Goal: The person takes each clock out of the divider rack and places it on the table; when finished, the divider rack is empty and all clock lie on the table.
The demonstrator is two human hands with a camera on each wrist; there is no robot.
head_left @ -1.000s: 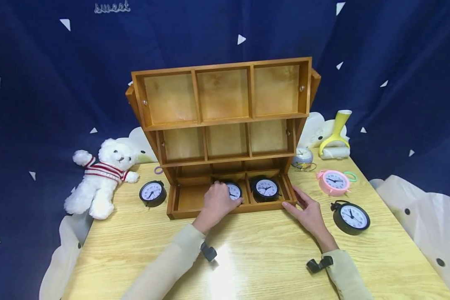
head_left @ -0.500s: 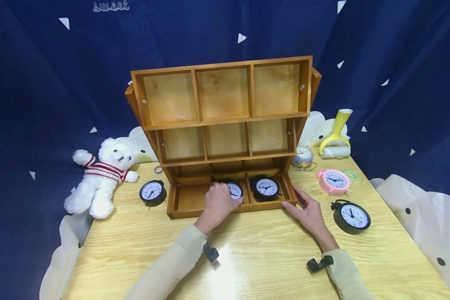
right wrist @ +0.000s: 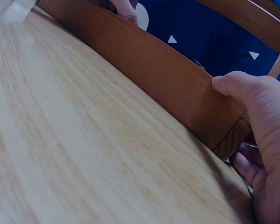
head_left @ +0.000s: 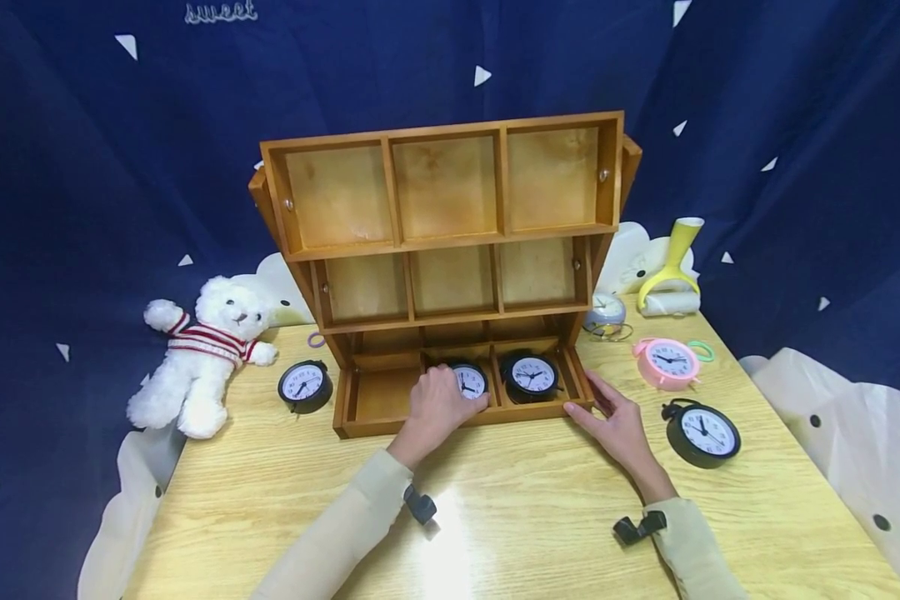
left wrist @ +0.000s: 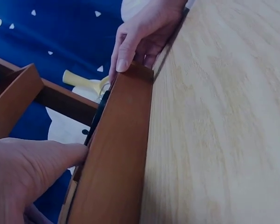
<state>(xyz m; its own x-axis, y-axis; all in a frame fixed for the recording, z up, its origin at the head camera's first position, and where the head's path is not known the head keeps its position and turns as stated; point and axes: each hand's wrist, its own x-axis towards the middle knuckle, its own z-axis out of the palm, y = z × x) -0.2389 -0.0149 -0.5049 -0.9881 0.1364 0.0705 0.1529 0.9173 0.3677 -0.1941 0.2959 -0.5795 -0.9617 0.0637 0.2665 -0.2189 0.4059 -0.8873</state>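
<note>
A brown wooden tiered box (head_left: 420,429) stands opened out on the table, its compartment trays stacked upward. In the lowest tray's middle compartment, my left hand (head_left: 437,406) grips a black round alarm clock (head_left: 471,381) at its left side, covering part of the dial. Another black alarm clock (head_left: 532,377) lies face up in the right compartment. My right hand (head_left: 617,425) holds the lowest tray's front right corner. In the right wrist view its thumb (right wrist: 233,85) presses the front wall, while the other fingers (right wrist: 246,163) curl at the side.
On the right lie a black alarm clock (head_left: 703,433), a pink alarm clock (head_left: 669,364), a pale small clock (head_left: 606,312) and a yellow-handled roller (head_left: 673,275). Left of the box are another black clock (head_left: 304,386) and a white teddy bear (head_left: 210,358). A blue curtain (head_left: 450,50) hangs behind.
My left hand and the clock it grips have shifted very slightly right within the middle compartment. The right hand stays at the box corner.
</note>
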